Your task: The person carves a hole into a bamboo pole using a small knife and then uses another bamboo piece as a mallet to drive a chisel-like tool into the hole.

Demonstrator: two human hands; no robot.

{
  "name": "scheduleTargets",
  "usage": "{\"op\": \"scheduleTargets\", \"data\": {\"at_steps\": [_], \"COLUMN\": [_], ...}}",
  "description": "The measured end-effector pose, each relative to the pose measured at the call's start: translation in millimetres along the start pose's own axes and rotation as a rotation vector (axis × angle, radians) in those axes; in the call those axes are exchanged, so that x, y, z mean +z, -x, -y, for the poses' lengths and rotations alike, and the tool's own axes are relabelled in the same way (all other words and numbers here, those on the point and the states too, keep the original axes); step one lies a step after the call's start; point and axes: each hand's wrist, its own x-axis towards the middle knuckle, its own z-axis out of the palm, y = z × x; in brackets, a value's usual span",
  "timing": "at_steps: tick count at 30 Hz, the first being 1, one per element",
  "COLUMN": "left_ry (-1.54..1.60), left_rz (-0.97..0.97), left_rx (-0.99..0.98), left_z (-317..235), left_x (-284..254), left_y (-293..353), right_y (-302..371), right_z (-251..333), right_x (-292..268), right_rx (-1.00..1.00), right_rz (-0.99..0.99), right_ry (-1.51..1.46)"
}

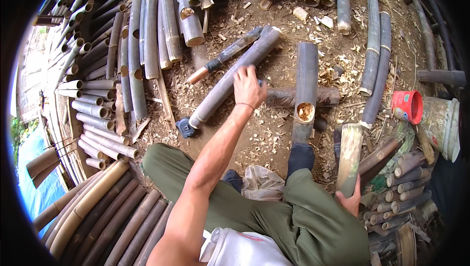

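My left hand (248, 89) reaches forward over a grey bamboo tube (225, 83) lying aslant on the ground. Its fingers are bent at the tube's side, and a small dark blue piece shows beside the thumb; what it is I cannot make out. Low on the right, my right hand (350, 200) grips the lower end of a pale, worn wooden block (349, 156). A blue and black tape measure (185, 128) sits against the tube's near end. Beyond the tube lies a long dark tool (226, 53) with a wrapped section and a brown wooden end.
Between my legs and the far row, a bamboo tube with a cut opening (304, 87) rests across a crosswise piece (281, 97). Bamboo stacks (105, 129) line the left. At right stand a red tub (407, 107) and a whitish bucket (439, 126). Wood chips litter the ground.
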Motion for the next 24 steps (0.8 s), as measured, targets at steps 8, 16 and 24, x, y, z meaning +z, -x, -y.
{"op": "scheduleTargets", "data": {"at_steps": [8, 16, 24], "left_ry": [0.028, 0.981, 0.995], "left_rz": [0.416, 0.538, 0.662], "left_rx": [-0.13, 0.146, 0.282], "left_z": [80, -38, -66], "left_x": [-77, -118, -148], "left_y": [-43, 29, 48], "right_y": [52, 75, 98], "right_z": [-54, -68, -76], "right_x": [46, 61, 83], "right_rx": [0.12, 0.194, 0.19], "right_rz": [0.033, -0.019, 0.01], "right_ry": [0.05, 0.0, -0.066]}}
